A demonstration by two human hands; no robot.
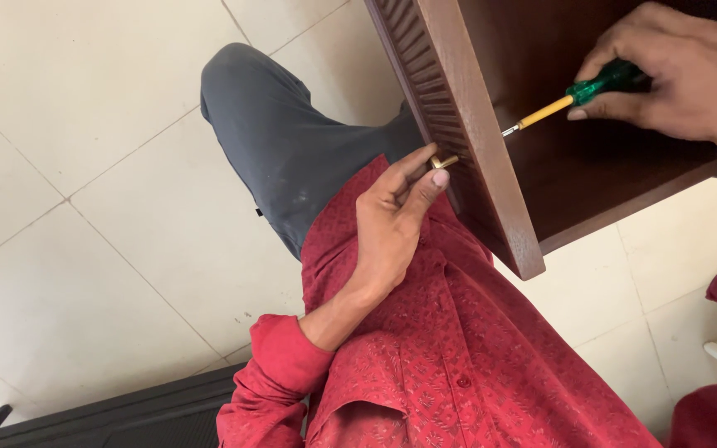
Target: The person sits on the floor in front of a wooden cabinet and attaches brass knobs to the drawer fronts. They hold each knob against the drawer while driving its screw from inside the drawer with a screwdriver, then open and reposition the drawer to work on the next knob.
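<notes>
While the dark wooden panel [479, 158] stands on edge between the two hands, the left hand [392, 220] pinches a small brass knob [441, 161] against the panel's ribbed outer face, thumb and forefinger pressed together around it and the other fingers curled loosely below. The knob sits at about one o'clock from the middle of that hand, right at the fingertips and touching the wood. On the far side, inside the dark box-like piece that the panel fronts, the right hand [682, 79] is closed around the green handle of a screwdriver [570, 98]; the fingers wrap the grip tightly, with the thumb laid along its underside. The tool's long axis runs from the handle at about two o'clock down to the tip at about eight o'clock, and the tip meets the inner face of the panel just opposite the knob. Shaft and knob thus lie nearly on one line through the board, the knob at eight o'clock from the tip with only the thickness of the wood between them. The left hand is the nearer to the knob; the right is well apart from it, reaching it only through the tool. Below are a red patterned shirt [458, 348], a grey trouser knee [284, 133] and a pale tiled floor [85, 207].
</notes>
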